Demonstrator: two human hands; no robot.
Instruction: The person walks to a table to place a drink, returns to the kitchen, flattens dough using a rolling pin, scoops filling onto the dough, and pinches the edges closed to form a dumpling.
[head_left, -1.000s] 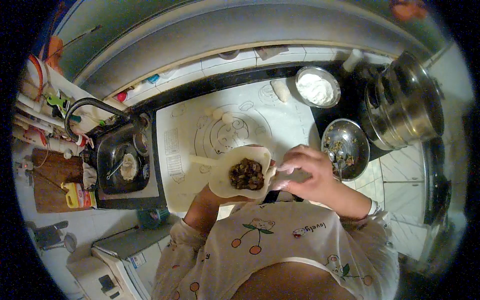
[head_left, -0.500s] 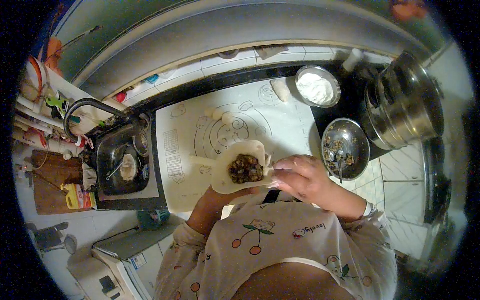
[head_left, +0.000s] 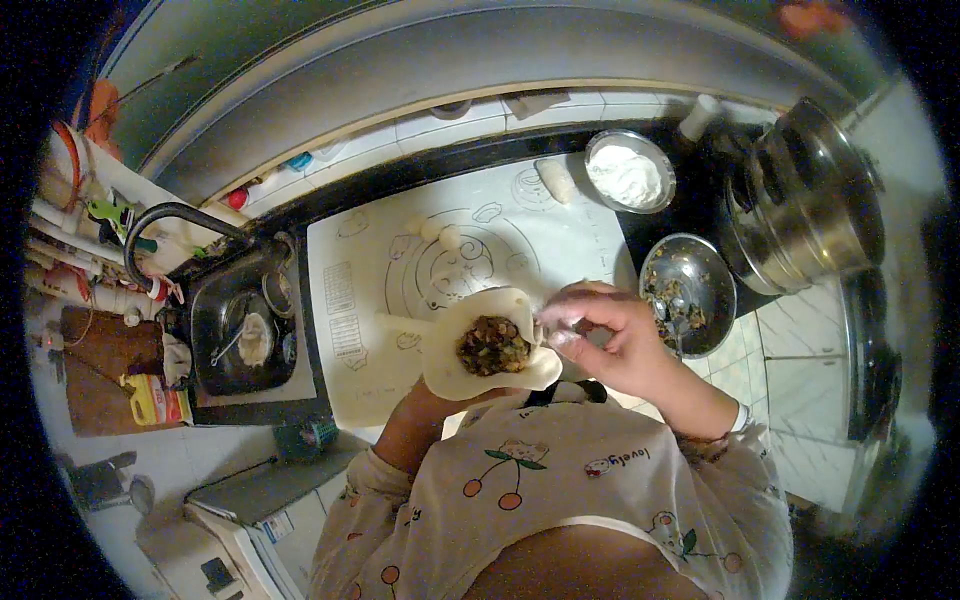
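Observation:
A round, pale dough wrapper [head_left: 440, 365] lies over my left hand [head_left: 428, 402], which supports it from below; most of that hand is hidden under the dough. Dark, chopped filling [head_left: 493, 346] is heaped in the wrapper's middle. At the wrapper's right edge, my right hand [head_left: 600, 330] pinches the rim between thumb and fingers, where the dough is gathered into a small fold. White flour dusts the right fingertips. Beneath, a printed white mat [head_left: 340, 250] covers the counter. Small dough balls [head_left: 440, 234] sit toward its back.
Back right stands a metal bowl of flour [head_left: 627, 176], beside a pale dough roll [head_left: 553, 182]. A steel bowl [head_left: 715, 290] with filling and a spoon is at right, near a stacked steamer pot [head_left: 805, 200]. A sink [head_left: 215, 370] with a black faucet [head_left: 150, 215] lies left.
My right hand has turned slightly, its fingers opening a gap above the thumb while still at the rim. The wrapper's right edge has shifted shape, its lower right side flaring outward.

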